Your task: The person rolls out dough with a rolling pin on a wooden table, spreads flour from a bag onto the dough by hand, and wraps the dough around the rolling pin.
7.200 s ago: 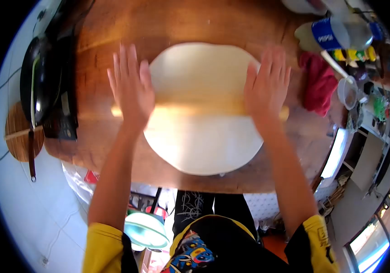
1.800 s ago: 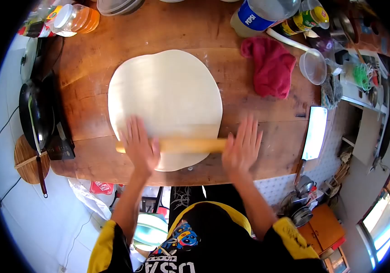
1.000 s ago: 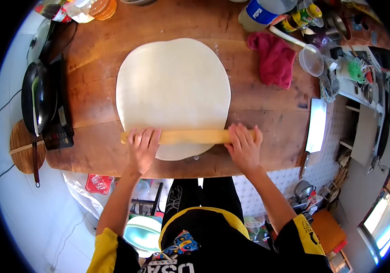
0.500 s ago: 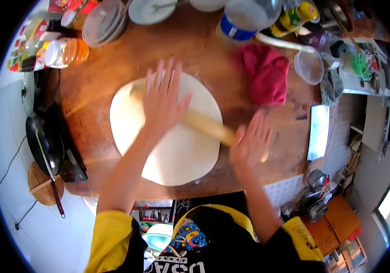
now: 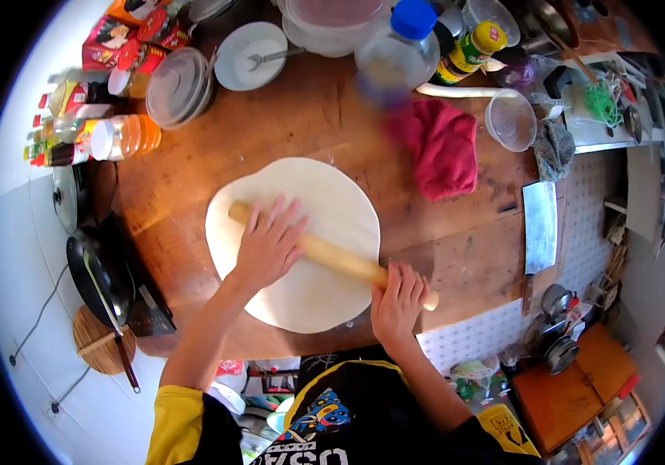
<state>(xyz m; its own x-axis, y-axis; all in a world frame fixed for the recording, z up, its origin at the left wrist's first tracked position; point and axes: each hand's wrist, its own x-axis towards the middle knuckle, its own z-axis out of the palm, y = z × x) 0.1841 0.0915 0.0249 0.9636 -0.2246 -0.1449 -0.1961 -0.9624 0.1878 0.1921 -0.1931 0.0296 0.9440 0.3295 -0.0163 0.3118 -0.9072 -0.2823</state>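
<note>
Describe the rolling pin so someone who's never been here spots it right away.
On the wooden table lies a pale, roundish sheet of dough. Slanting across it, under the left hand and right hand, is the rolling pin. Its straight, tan rod stands out from the flat, paler dough.

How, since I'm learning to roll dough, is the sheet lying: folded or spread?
Spread: the dough lies as one broad, flat, rounded sheet on the wooden table, no fold showing, the rolling pin slanting across it.
</note>
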